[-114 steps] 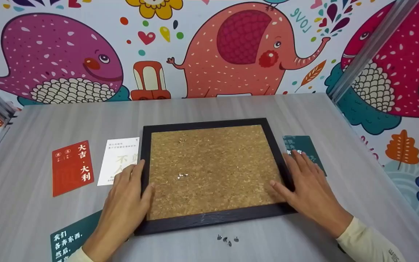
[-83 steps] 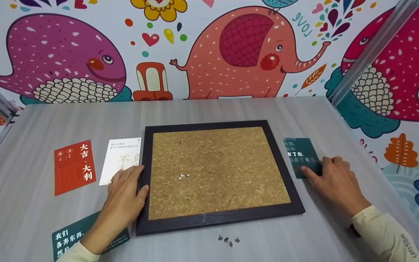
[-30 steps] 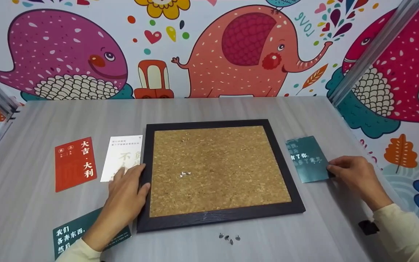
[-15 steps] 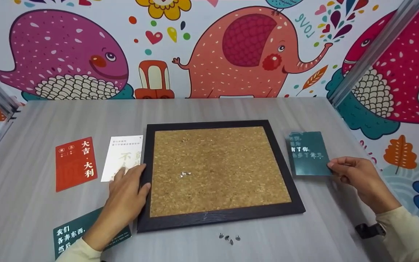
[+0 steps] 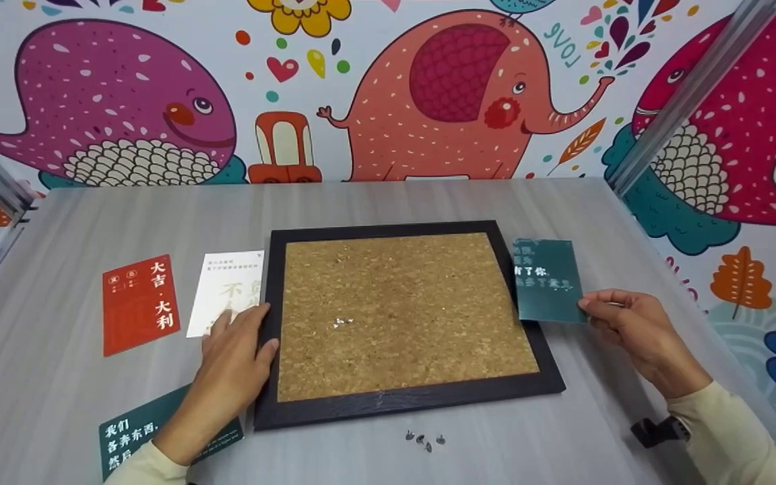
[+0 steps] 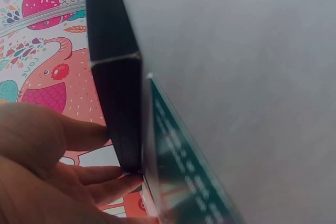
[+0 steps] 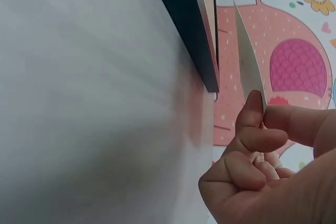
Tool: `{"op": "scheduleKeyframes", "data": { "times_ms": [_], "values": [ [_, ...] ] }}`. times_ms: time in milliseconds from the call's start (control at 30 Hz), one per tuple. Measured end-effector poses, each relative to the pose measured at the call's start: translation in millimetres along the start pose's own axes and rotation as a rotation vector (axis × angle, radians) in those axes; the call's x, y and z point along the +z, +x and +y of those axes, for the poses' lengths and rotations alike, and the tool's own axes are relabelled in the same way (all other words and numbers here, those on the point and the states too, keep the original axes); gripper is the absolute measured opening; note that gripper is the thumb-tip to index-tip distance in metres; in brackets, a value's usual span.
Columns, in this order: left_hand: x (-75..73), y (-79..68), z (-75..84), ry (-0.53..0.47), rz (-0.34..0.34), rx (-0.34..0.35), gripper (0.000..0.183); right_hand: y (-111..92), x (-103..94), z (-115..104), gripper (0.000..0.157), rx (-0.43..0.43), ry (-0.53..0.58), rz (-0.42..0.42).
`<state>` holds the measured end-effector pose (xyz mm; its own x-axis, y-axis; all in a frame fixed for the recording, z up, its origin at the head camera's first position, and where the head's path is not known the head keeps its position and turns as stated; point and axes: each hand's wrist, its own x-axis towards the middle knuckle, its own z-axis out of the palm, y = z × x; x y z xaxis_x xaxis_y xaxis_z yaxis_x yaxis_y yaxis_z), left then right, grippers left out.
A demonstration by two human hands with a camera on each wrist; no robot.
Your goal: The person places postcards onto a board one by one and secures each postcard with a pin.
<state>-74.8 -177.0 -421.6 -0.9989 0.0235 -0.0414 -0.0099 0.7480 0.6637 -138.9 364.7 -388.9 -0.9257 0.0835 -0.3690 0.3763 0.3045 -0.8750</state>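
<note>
Pinches one dark green card (image 5: 546, 279) at its near right corner between thumb and forefinger of the right hand (image 5: 637, 333), with the other fingers curled in. Holds it raised off the table (image 5: 374, 205), overlapping, from the head view, the right border of one cork board (image 5: 401, 296). Rests the left hand (image 5: 230, 367), with fingers loosely extended, against the left side of the board's one black frame (image 5: 374, 404), with the thumb on its top edge. Counts four cards in all, one lifted and three on the table: one red card (image 5: 139, 306) at left, one white card (image 5: 230, 286) between red and board, partly covered by the left fingers, and a second green card (image 5: 133, 431) at near left, partly hidden by the left forearm. Adds four metal tacks (image 5: 420, 440), loose in a group just off the board's near side, plus a cluster of shiny bits (image 5: 342, 322) on the cork's left half, too small to count. Includes, on the far wall, one coral elephant (image 5: 388, 128) and one orange car (image 5: 285, 175).
</note>
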Motion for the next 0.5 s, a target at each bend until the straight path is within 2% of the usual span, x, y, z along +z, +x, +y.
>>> {"op": "scheduleKeyframes", "data": {
  "times_ms": [500],
  "values": [
    [-0.2, -1.5, 0.4, -0.006, 0.011, 0.003, 0.056, 0.1, 25.9, -3.4, 0.013, -0.061, 0.031, -0.017]
  ]
}}
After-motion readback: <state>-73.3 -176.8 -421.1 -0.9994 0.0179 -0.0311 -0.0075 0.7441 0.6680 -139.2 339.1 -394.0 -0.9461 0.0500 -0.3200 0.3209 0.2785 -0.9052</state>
